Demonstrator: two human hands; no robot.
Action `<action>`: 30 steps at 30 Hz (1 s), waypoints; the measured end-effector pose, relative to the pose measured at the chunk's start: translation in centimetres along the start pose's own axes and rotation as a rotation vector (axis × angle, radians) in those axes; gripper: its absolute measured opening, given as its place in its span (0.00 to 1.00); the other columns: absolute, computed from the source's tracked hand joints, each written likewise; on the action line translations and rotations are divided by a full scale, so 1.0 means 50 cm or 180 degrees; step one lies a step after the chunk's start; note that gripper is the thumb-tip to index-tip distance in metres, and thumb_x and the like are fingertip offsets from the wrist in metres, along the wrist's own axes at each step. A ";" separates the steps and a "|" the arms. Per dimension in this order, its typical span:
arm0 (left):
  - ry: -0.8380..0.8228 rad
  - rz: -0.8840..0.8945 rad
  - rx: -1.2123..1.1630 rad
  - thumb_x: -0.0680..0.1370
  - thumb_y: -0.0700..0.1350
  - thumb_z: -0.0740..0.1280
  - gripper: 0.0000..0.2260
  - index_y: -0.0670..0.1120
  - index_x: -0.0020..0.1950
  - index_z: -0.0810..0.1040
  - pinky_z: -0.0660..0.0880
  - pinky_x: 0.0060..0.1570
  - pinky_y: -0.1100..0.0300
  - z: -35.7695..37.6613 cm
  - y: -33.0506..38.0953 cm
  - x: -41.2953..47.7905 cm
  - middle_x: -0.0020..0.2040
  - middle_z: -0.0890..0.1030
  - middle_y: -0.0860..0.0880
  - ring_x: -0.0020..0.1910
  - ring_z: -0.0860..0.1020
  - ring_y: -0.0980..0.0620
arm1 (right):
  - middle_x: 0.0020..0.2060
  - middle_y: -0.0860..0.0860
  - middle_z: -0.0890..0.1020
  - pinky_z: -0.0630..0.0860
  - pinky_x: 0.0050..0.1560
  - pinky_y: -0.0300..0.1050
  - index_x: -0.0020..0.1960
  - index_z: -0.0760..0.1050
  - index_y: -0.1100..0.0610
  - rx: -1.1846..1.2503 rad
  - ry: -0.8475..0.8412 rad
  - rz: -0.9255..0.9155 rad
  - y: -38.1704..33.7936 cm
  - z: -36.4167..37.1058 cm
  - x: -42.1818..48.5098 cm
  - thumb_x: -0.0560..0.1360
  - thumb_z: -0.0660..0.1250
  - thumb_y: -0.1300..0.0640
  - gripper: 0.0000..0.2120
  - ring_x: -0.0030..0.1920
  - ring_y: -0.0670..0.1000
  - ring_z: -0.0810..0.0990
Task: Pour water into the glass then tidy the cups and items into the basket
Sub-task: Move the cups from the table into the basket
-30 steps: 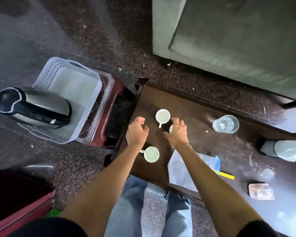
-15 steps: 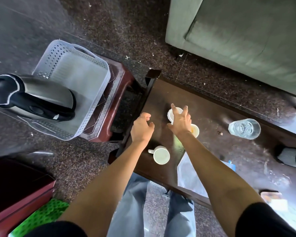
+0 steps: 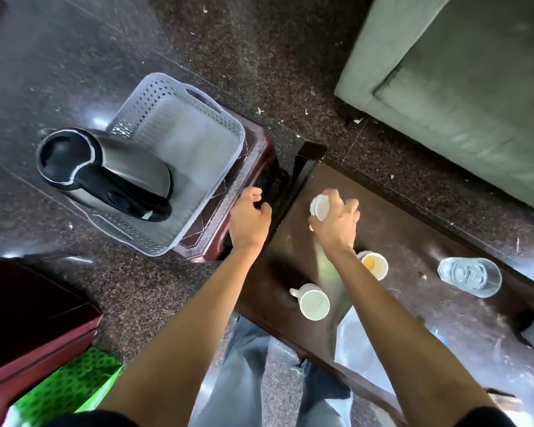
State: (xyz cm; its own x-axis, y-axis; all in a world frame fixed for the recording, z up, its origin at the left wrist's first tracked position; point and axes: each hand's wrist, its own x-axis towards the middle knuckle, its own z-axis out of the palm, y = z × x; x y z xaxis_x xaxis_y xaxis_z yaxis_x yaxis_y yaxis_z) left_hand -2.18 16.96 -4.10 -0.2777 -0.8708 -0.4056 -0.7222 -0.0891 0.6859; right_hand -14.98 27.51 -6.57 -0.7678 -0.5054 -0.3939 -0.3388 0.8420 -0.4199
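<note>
My right hand [image 3: 336, 221] grips a small white cup [image 3: 320, 206], tilted, above the far left part of the dark wooden table [image 3: 407, 229]. A second white cup [image 3: 313, 303] with a handle stands near the table's front edge. Right of my forearm stands a third cup [image 3: 374, 265] with orange inside. A clear glass [image 3: 469, 276] holding water stands further right. My left hand [image 3: 249, 220] hovers with loosely curled fingers, holding nothing, between the table and the pale perforated basket [image 3: 216, 124]. A steel and black kettle [image 3: 105, 172] lies inside the basket.
The basket sits on a dark red stool [image 3: 244, 235] left of the table. A clear plastic bag [image 3: 361, 340] lies at the table's front edge. A grey-green sofa [image 3: 463, 87] fills the far right. A maroon box [image 3: 28, 337] and a green packet [image 3: 65, 386] are at lower left.
My right hand has lifted a white cup off the table and carried it leftward. My left hand has moved left off the table toward the basket. The view has swung left.
</note>
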 end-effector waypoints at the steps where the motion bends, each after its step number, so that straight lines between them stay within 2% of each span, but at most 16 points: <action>1: 0.0152 -0.0006 -0.0094 0.76 0.42 0.65 0.13 0.47 0.60 0.75 0.78 0.52 0.55 -0.020 0.001 0.016 0.56 0.81 0.50 0.42 0.79 0.55 | 0.58 0.59 0.67 0.74 0.53 0.55 0.66 0.67 0.49 0.0097 0.0128 -0.0182 -0.044 -0.014 0.010 0.68 0.72 0.57 0.28 0.56 0.64 0.70; 5: 0.0750 -0.0177 -0.0536 0.76 0.40 0.63 0.14 0.45 0.61 0.71 0.76 0.54 0.54 -0.095 0.007 0.081 0.60 0.77 0.47 0.52 0.79 0.50 | 0.59 0.59 0.71 0.71 0.59 0.55 0.68 0.66 0.52 0.0368 0.0334 -0.1158 -0.239 -0.062 0.066 0.64 0.75 0.57 0.35 0.56 0.61 0.72; 8: 0.1181 -0.0320 -0.0784 0.76 0.37 0.61 0.14 0.40 0.62 0.69 0.74 0.57 0.51 -0.138 0.003 0.122 0.60 0.75 0.43 0.56 0.77 0.45 | 0.62 0.59 0.72 0.69 0.65 0.54 0.69 0.65 0.59 0.0198 0.0037 -0.1965 -0.382 -0.055 0.113 0.62 0.76 0.58 0.38 0.60 0.60 0.72; 11: 0.1338 -0.0585 -0.0967 0.76 0.36 0.61 0.16 0.36 0.63 0.68 0.72 0.58 0.51 -0.161 -0.012 0.158 0.60 0.75 0.39 0.57 0.76 0.42 | 0.65 0.59 0.68 0.70 0.64 0.55 0.70 0.64 0.60 -0.0416 -0.0522 -0.2413 -0.502 0.001 0.144 0.63 0.77 0.59 0.38 0.62 0.62 0.72; 13: 0.1337 -0.0793 -0.1124 0.76 0.37 0.60 0.16 0.36 0.63 0.69 0.72 0.60 0.49 -0.169 -0.019 0.178 0.60 0.75 0.38 0.58 0.76 0.40 | 0.65 0.61 0.65 0.73 0.62 0.56 0.70 0.64 0.58 -0.0775 -0.0760 -0.2507 -0.553 0.050 0.159 0.64 0.77 0.60 0.38 0.60 0.64 0.73; 15: 0.1316 -0.0859 -0.1263 0.75 0.37 0.60 0.17 0.36 0.64 0.68 0.72 0.61 0.48 -0.175 -0.026 0.191 0.60 0.76 0.37 0.58 0.76 0.39 | 0.65 0.62 0.66 0.73 0.62 0.56 0.69 0.65 0.56 -0.1111 -0.0798 -0.2647 -0.584 0.100 0.175 0.64 0.77 0.59 0.37 0.62 0.65 0.72; 19: 0.1273 -0.0784 -0.1271 0.75 0.36 0.59 0.17 0.36 0.64 0.69 0.71 0.60 0.48 -0.182 -0.041 0.198 0.61 0.75 0.35 0.59 0.75 0.39 | 0.66 0.59 0.70 0.66 0.67 0.57 0.69 0.65 0.56 -0.1487 -0.0487 -0.2777 -0.618 0.167 0.198 0.67 0.76 0.56 0.34 0.68 0.62 0.65; 22: 0.1178 -0.0672 -0.1261 0.77 0.35 0.58 0.16 0.34 0.64 0.68 0.71 0.61 0.51 -0.183 -0.051 0.196 0.62 0.74 0.35 0.60 0.74 0.39 | 0.65 0.58 0.73 0.63 0.66 0.55 0.68 0.64 0.59 -0.1414 -0.0130 -0.2755 -0.643 0.195 0.204 0.68 0.75 0.57 0.33 0.68 0.60 0.64; 26: 0.1092 -0.0549 -0.1239 0.77 0.35 0.58 0.15 0.36 0.64 0.68 0.70 0.59 0.58 -0.181 -0.054 0.190 0.64 0.72 0.37 0.60 0.74 0.42 | 0.65 0.57 0.74 0.62 0.65 0.55 0.70 0.61 0.58 -0.1196 0.0244 -0.2536 -0.672 0.211 0.222 0.69 0.73 0.64 0.34 0.69 0.59 0.63; 30: 0.1066 -0.0456 -0.1188 0.77 0.34 0.57 0.15 0.35 0.64 0.68 0.67 0.56 0.63 -0.181 -0.053 0.182 0.64 0.72 0.37 0.60 0.74 0.42 | 0.65 0.56 0.74 0.62 0.66 0.54 0.71 0.61 0.57 -0.1285 0.0196 -0.2492 -0.683 0.204 0.231 0.68 0.75 0.57 0.37 0.70 0.58 0.63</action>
State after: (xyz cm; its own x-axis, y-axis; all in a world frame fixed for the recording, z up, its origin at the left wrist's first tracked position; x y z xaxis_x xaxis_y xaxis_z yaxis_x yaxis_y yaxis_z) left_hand 2.92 4.92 -4.13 0.0693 -0.9388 -0.3376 -0.4462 -0.3318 0.8311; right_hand -6.75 -9.02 -5.12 -0.2588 -0.9638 -0.0644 -0.9371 0.2666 -0.2252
